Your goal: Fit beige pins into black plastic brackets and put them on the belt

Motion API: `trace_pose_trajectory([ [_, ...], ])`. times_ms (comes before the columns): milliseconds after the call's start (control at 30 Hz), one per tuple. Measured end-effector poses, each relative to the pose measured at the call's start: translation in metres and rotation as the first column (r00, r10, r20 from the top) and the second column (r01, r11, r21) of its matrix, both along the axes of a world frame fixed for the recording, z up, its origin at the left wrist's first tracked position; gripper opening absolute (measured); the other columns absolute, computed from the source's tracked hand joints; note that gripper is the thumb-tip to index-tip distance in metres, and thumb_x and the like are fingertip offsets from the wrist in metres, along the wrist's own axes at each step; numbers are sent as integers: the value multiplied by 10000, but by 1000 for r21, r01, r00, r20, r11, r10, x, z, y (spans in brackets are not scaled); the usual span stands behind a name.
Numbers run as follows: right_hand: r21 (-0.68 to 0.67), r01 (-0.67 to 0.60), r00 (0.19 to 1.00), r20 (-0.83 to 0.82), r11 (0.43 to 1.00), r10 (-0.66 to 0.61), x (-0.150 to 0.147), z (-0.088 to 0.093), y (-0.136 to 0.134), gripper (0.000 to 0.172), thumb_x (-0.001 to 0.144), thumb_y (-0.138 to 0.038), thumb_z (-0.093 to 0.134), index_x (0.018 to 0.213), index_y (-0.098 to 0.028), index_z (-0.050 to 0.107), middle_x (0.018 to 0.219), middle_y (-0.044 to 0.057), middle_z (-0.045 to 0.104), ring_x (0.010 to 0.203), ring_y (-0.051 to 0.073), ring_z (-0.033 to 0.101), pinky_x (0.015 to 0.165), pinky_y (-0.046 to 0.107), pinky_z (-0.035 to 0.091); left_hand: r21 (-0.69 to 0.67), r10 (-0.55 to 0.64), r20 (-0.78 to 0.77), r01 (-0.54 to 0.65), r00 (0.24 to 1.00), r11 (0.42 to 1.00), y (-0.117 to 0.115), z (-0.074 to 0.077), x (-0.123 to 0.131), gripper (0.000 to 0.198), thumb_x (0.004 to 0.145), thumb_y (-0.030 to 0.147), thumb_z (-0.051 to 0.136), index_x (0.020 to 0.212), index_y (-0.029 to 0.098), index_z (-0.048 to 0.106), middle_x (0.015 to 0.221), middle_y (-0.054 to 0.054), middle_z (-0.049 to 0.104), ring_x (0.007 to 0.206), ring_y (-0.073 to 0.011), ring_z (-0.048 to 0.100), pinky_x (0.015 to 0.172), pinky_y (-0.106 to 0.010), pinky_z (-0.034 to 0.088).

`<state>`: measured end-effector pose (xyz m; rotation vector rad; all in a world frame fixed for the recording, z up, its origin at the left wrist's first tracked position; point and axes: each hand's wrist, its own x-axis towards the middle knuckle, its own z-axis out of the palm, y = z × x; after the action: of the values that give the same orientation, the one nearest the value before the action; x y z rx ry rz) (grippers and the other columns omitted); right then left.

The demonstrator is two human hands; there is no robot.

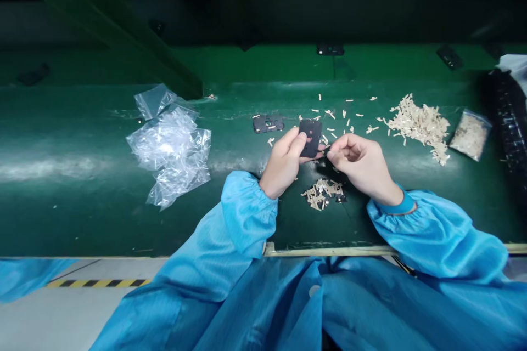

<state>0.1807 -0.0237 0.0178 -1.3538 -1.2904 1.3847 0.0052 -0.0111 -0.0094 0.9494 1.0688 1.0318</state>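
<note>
Small flat black plastic plate [310, 137] sits pinched in left hand [284, 162] just above green belt [82, 175]; right hand [360, 164] fingers curled at its edge, contents unclear, pale slips [418, 123] nearby

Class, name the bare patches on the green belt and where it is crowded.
Free: the belt left of the clear bags; the strip between those bags and the left hand. Crowded: from the right hand to the beige strips.

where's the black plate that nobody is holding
In the head view, the loose black plate lies flat on the green belt, just beyond and left of the left hand, which holds a similar plate; crumpled clear bags sit further left.
</note>
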Motion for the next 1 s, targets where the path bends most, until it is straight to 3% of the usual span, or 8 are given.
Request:
trace_pose_trajectory([
  [133, 24, -6, 996, 84, 1000, 4, -2, -5, -1, 86, 722, -110, 710, 737, -177, 658, 668, -12, 663, 549, 82, 540, 519, 212, 410, 83, 77, -104, -69, 992, 994, 2, 7, -2, 89, 864, 244, 680, 895, 172, 722, 903, -21, 756, 815, -137, 714, 751, -258, 599],
  [233, 32, -12, 992, 129, 999, 8, -1, -6, -1, 93, 708, -96, 694, 726, -178, 654, 661, -11, 664, 548, 88, 547, 514, 214, 413, 160, 142, -162, -116, 977, 980, 3, 10, -4, 89, 794, 198, 728, 870, 163, 757, 842, -9, 761, 729, -108, 678, 683, -214, 570],
  [433, 44, -8, 983, 185, 999, -1, -2, -6, -2, 97, 703, -90, 678, 723, -181, 650, 683, -1, 677, 561, 98, 559, 517, 227, 419, 197, 195, -217, -153, 956, 968, 2, 12, -1, 105, 775, 168, 716, 861, 161, 775, 740, 8, 735, 617, -79, 619, 581, -180, 525],
  [1000, -4, -33, 979, 201, 999, 33, -3, -5, 0, 90, 707, -109, 687, 710, -188, 644, 683, 5, 659, 573, 106, 533, 526, 250, 399, 235, 173, -219, -120, 960, 964, 0, 8, -1, 126, 791, 201, 717, 895, 166, 781, 794, -3, 761, 655, -87, 661, 631, -187, 565],
])
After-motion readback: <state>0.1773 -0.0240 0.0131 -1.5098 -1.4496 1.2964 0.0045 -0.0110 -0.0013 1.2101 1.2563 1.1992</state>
